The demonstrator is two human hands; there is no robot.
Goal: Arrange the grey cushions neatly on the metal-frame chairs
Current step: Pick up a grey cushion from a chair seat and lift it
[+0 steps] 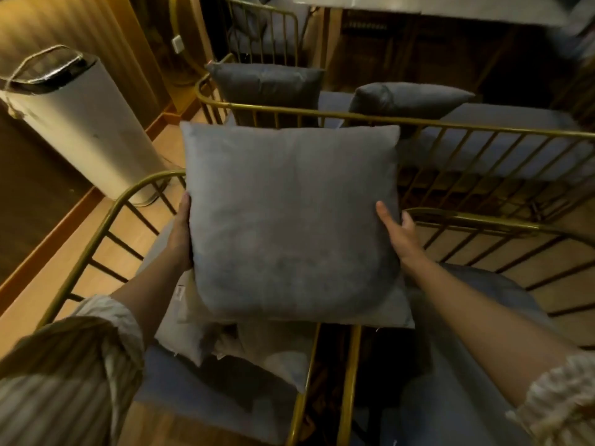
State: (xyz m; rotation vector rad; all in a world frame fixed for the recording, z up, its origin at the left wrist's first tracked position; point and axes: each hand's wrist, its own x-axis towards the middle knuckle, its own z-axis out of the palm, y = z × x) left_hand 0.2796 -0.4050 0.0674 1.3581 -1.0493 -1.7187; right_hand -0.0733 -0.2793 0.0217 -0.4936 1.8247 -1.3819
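Left hand [181, 233] clamped flat against the left edge of a square grey cushion [289, 220], fingers hidden behind the fabric, striped sleeve [74, 365] rolled up the forearm. Far left, on the wooden floor, a tall white bin [83, 130] with a dark lid. Below the left hand, a chair with a curved gold metal frame [106, 217]; on its blue seat a second, paler cushion [251, 352] lying crumpled and askew, partly under the held one.

Centre: held cushion lifted clear of the seat, face toward the camera, roughly level, gripped on both sides.

Right hand [401, 235] pressed against the cushion's right edge, thumb on the front face, fingers wrapped behind. Under the right forearm, another gold-framed chair [483, 220] with a blue seat pad.

Beyond, past a gold rail [450, 127], a longer seat with two dark grey cushions: one upright [267, 88] at the left end, one slumped on its side [409, 98] to its right.

Likely step: setting the held cushion down. Best done by keeping both hands level, standing it upright and square against a chair back, then straightening the crumpled cushion beneath so neither overlaps or hangs over the seat edge.
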